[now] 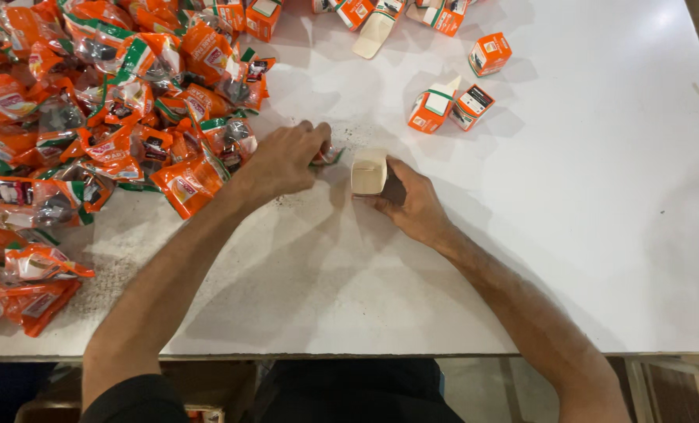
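My left hand (pixel 285 160) is closed on a small orange and green sachet (pixel 327 156), of which only a corner shows past my fingers. My right hand (pixel 412 202) grips a small open carton (pixel 368 171) lying on the white table (pixel 568 235), its plain beige inside facing up. The two hands are a short gap apart near the table's middle. A large heap of orange sachets (pixel 91 117) lies just left of my left hand.
Small orange cartons (pixel 449 107) sit beyond my right hand, one (pixel 489 53) farther back, and more cartons (pixel 381 19) line the far edge. Dark specks dot the table near the hands. The table's front edge (pixel 349 354) runs below my forearms.
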Motion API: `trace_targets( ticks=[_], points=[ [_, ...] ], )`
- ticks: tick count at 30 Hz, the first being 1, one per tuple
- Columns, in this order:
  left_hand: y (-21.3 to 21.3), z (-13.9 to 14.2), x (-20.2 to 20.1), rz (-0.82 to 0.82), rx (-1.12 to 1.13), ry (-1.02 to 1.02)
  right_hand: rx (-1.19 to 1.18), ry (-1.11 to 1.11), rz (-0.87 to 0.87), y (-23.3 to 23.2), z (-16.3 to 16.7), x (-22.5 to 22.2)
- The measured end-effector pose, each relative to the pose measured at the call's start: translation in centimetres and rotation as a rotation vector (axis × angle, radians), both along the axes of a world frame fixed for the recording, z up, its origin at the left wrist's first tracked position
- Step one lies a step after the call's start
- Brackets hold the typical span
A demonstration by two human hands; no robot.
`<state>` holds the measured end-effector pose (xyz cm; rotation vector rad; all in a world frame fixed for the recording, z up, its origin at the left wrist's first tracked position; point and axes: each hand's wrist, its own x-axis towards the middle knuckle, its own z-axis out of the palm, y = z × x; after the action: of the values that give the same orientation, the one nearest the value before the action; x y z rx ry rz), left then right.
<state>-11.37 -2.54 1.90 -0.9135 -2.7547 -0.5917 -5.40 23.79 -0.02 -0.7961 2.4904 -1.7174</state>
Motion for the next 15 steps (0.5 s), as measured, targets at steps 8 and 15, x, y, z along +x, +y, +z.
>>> trace_targets(
  ticks=[8,15],
  points=[
    [4.2,-0.7,7.5,-0.247,0.678,0.345,0.143,0.154,-0.075,0.2,-1.1,-0.7],
    [5.0,-2.3,6.8,-0.118,0.266,0.445,0.15,0.223,-0.079,0.4,-1.4,-0.7]
  ],
)
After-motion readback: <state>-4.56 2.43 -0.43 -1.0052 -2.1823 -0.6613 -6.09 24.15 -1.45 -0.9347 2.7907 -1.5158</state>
